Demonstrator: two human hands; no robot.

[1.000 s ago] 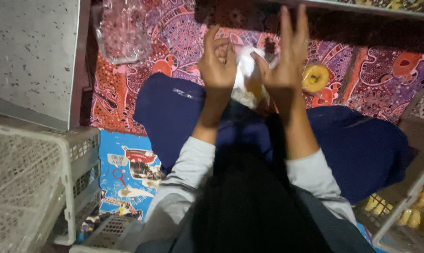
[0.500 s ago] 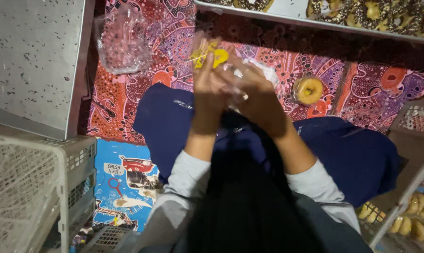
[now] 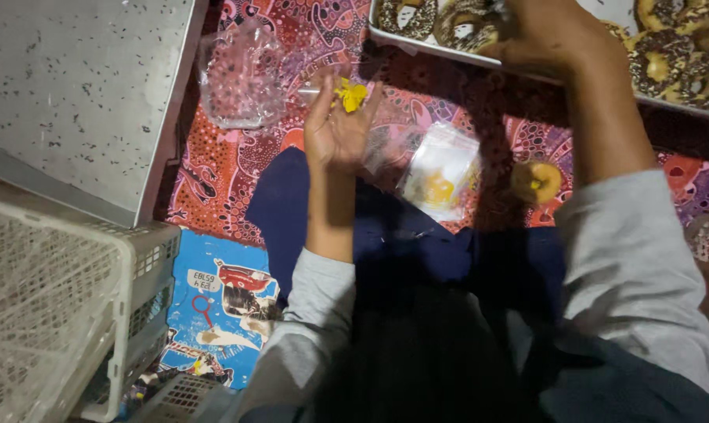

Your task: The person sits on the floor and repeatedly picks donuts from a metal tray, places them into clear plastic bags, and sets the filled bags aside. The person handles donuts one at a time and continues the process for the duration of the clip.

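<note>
The left hand is raised palm-up, fingers curled and pinched at the tips, forearm bare below a pushed-up grey sleeve. The right hand reaches far forward, knuckles up, fingers bent downward.

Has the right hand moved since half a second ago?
Yes. The right hand left the left hand and reached forward onto the doughnut tray.

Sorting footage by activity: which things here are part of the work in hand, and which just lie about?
In use:
left hand holding yellow twist tie
right hand at chocolate-topped doughnuts
white metal tray
bagged doughnut

Lying about:
white plastic crate
crumpled clear bags
</note>
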